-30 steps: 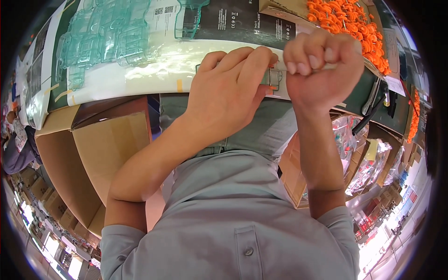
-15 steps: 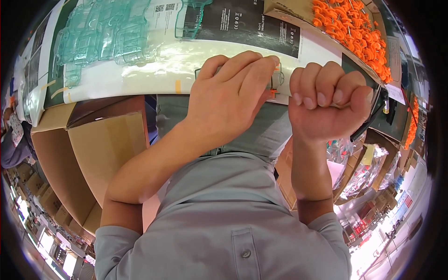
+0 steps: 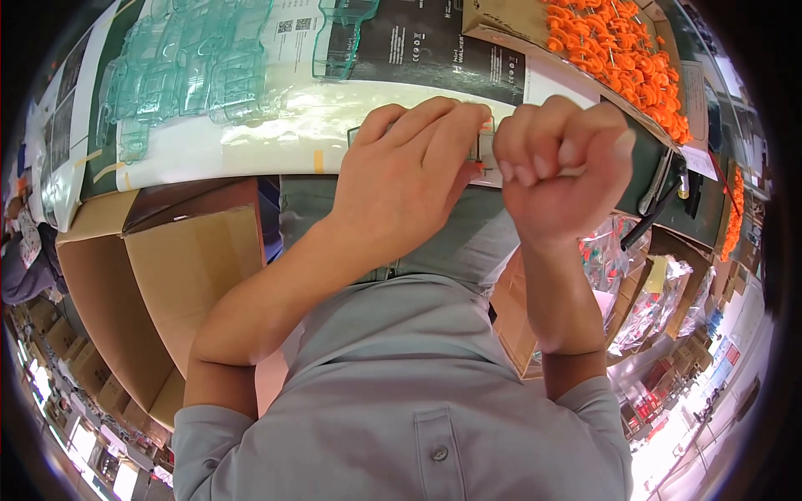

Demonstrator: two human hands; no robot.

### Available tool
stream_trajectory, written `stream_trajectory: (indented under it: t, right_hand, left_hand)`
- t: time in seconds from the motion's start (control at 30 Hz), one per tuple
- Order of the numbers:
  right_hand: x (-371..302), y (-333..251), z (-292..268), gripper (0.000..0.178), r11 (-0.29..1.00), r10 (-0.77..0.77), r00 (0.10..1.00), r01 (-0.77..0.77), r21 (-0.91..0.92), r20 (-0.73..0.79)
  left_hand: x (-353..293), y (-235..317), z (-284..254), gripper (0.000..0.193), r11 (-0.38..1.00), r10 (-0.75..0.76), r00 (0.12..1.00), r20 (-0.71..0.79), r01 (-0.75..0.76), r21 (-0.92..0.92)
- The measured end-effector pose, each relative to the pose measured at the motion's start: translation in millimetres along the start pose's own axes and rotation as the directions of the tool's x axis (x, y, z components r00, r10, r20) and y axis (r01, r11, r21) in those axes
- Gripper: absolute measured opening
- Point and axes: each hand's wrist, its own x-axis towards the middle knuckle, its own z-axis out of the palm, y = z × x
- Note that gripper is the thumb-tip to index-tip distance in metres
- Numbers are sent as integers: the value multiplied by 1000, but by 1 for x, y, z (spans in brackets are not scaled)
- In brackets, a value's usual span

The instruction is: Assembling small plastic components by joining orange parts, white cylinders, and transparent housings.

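Observation:
My left hand (image 3: 397,171) is closed over a clear plastic housing (image 3: 488,138) at the table's near edge, palm down. Most of the housing is hidden under the fingers; a corner shows on each side. A small orange part (image 3: 479,168) sticks out beside the left fingertips. Close by on the right, my right hand (image 3: 564,171) is raised with its fingers curled in, slightly blurred. Whatever those fingers hold, if anything, is hidden. Several translucent teal plastic housings (image 3: 188,75) lie on the left of the table, and a single teal housing (image 3: 355,46) lies farther back.
An open cardboard box (image 3: 489,29) at the far right has orange knobs with metal stems (image 3: 622,63) in it. Black-handled tools (image 3: 664,196) lie at the table's right edge. A large open carton (image 3: 196,267) stands below on the left; bagged parts (image 3: 647,292) sit on the right.
My right hand has moved slightly left, nearer the left hand, with its fingers still curled. The left hand has stayed almost in place over the plastic housing.

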Motion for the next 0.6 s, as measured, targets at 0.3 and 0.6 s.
stream_trajectory:
  t: [0.3,0.6]
  right_hand:
    - [-5,-18,-13,26,440,319,947,-117,-890,33]
    - [-16,-39,-58,29,328,346,916,-321,-888,-203]
  left_hand:
    - [3,0,-24,67,993,-99,985,143,87,83]
    - [39,-4,-50,61,989,-111,973,201,88,119]
